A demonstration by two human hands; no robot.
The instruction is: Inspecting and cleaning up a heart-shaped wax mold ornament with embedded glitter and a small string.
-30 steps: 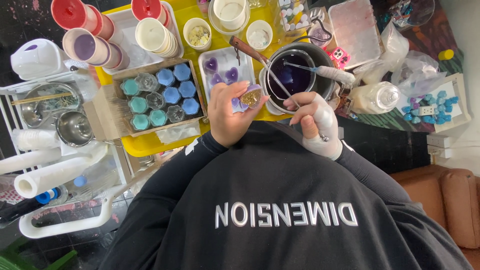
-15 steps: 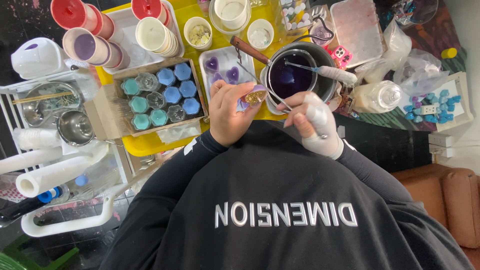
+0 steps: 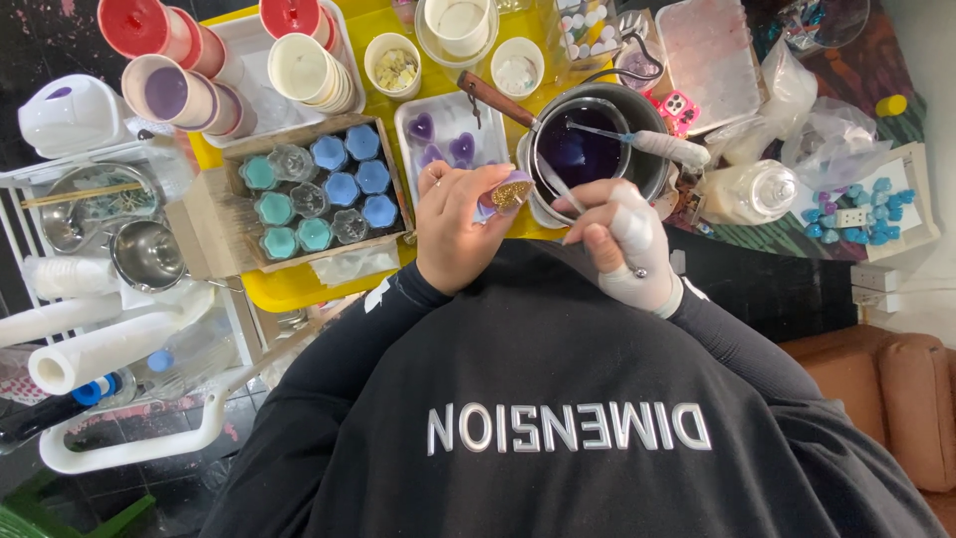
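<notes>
A: Head view, nearest first: the left hand (image 3: 456,231), at frame centre, is closed around a small purple candle (image 3: 505,192) with a gold, glittery top, tilted toward the pot.

B: And the right hand (image 3: 615,237)?

A: Just right of centre, part-wrapped in white (a glove or bandage, I cannot tell which). Its fingers are pinched on a thin metal tool (image 3: 554,181) that runs up over the pot's rim; whether the tip touches the candle is unclear.

B: How much looks finished?

A: Judging by what lies there, a fair share. Above the left hand a white tray (image 3: 410,134) holds three purple heart candles (image 3: 445,146), apparently set. Left of that, a cardboard box (image 3: 205,214) holds blue and teal filled moulds, with a few clear ones (image 3: 310,199) seemingly unfilled.

B: So what remains?

A: Probably the candle in hand, being dressed, and those clear moulds. The dark metal pot (image 3: 582,149), upper centre-right, has deep purple wax in it, a syringe (image 3: 642,142) lying across its rim.
</notes>
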